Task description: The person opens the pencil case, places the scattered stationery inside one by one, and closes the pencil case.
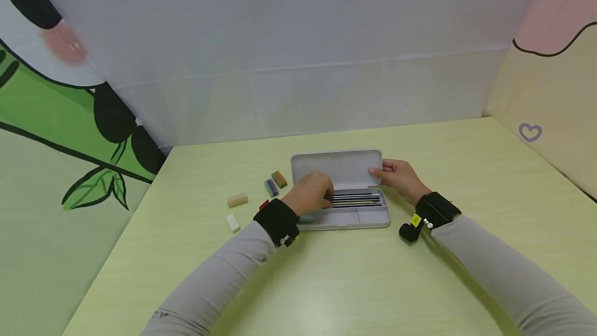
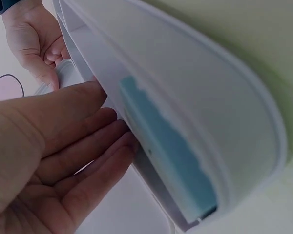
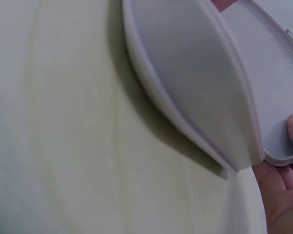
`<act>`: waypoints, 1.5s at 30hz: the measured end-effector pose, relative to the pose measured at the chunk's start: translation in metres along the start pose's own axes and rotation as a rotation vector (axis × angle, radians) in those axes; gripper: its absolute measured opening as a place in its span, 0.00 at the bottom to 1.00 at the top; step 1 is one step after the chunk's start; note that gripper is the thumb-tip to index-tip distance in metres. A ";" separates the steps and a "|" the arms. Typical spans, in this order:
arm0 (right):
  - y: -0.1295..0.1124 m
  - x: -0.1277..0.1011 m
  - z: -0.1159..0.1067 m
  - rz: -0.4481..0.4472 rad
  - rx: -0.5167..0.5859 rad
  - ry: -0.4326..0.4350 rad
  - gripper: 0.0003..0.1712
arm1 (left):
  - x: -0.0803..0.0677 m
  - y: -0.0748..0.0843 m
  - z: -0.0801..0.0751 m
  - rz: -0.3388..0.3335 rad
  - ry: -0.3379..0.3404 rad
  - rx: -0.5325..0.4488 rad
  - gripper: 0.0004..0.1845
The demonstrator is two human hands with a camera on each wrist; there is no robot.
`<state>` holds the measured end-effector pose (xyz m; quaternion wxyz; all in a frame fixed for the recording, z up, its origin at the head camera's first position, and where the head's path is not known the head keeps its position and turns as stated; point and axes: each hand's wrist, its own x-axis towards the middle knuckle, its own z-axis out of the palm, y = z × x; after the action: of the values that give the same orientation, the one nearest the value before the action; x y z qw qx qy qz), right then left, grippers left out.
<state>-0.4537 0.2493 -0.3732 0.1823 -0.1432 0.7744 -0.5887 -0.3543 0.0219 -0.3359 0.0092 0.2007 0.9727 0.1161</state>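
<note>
A pale grey pencil case (image 1: 342,219) lies with its lid (image 1: 338,165) raised at the back. Several thin pencils (image 1: 356,199) lie side by side in its long rear compartment. My left hand (image 1: 310,191) reaches in over their left end, fingertips dipped behind the divider; I cannot tell whether they pinch a pencil. In the left wrist view a blue block (image 2: 161,146) sits in the compartment beside those fingers. My right hand (image 1: 402,178) holds the lid's right edge, thumb on the inner face and fingers behind, as the right wrist view also shows.
Left of the case on the table (image 1: 326,284) lie a brown-orange block (image 1: 279,179), a purple-blue block (image 1: 271,187), a beige block (image 1: 237,200) and a white block (image 1: 232,223). A small red thing (image 1: 264,205) shows beside the left wristband. A white cloth wall (image 1: 298,66) stands behind.
</note>
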 end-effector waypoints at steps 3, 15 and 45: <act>0.001 0.003 0.001 0.002 0.000 -0.004 0.33 | 0.000 0.000 -0.001 -0.011 -0.006 0.002 0.06; -0.003 0.007 0.004 0.002 -0.025 -0.024 0.31 | -0.030 -0.037 -0.040 -0.108 0.063 -0.110 0.12; 0.000 0.008 -0.004 -0.019 -0.038 -0.023 0.32 | -0.106 -0.141 -0.038 -0.329 0.022 -0.152 0.06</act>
<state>-0.4627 0.2490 -0.3728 0.1827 -0.1608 0.7819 -0.5740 -0.3141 -0.1538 -0.3338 0.0323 0.0365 0.9809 0.1882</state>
